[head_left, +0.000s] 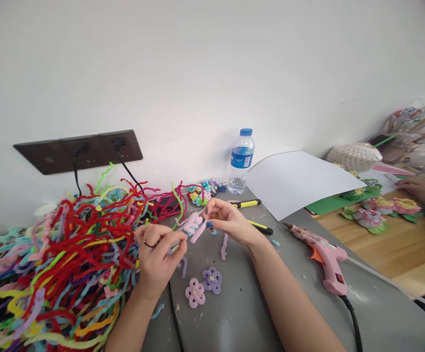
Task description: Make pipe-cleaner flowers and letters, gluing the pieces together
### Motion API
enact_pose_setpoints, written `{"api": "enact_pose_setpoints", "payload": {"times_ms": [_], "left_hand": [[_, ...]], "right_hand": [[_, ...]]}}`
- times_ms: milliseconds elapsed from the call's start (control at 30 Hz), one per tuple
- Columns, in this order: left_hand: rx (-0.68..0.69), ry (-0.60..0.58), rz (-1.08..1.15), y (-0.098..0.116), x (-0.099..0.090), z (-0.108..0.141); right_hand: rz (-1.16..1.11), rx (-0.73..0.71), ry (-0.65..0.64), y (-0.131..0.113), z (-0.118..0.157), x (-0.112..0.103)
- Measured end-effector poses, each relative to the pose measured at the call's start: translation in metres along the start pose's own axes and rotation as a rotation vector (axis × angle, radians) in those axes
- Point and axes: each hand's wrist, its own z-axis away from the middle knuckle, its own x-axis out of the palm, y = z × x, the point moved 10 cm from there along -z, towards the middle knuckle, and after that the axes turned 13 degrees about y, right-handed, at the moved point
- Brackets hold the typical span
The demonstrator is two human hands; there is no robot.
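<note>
Between my two hands is a pink pipe cleaner (193, 223), bent into several loops side by side. My left hand (158, 254), with a dark ring on one finger, pinches its left end between thumb and fingertips. Thumb and forefinger of my right hand (226, 222) close on its right end; the nails there are blue. Below them on the grey table lie a pink pipe-cleaner flower (195, 293) and a purple pipe-cleaner flower (212, 280), each with a pale centre. A short pink-lilac pipe cleaner (224, 247) rests near my right wrist.
A tangled heap of coloured pipe cleaners (69, 254) fills the left. Behind are a water bottle (241, 161), a yellow-black cutter (248, 203) and white paper (304, 178). A pink glue gun (322, 254) with its cord lies right. Another person's hand (417, 188) is at far right.
</note>
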Motion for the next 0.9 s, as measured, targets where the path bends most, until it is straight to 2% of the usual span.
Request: {"api": "enact_pose_setpoints", "payload": {"times_ms": [267, 533, 733, 900], "left_hand": [[-0.032, 0.010, 0.001, -0.005, 0.000, 0.001], [-0.048, 0.013, 0.017, -0.006, 0.001, 0.001], [-0.075, 0.011, 0.003, -0.008, 0.002, 0.002], [-0.075, 0.009, 0.011, -0.006, 0.002, 0.002]], "right_hand": [[0.487, 0.162, 0.079, 0.004, 0.011, -0.032], [0.898, 0.226, -0.019, 0.025, 0.019, -0.030], [1.187, 0.110, 0.222, 0.000, 0.017, -0.053], [1.391, 0.109, 0.314, -0.008, 0.020, -0.060]]}}
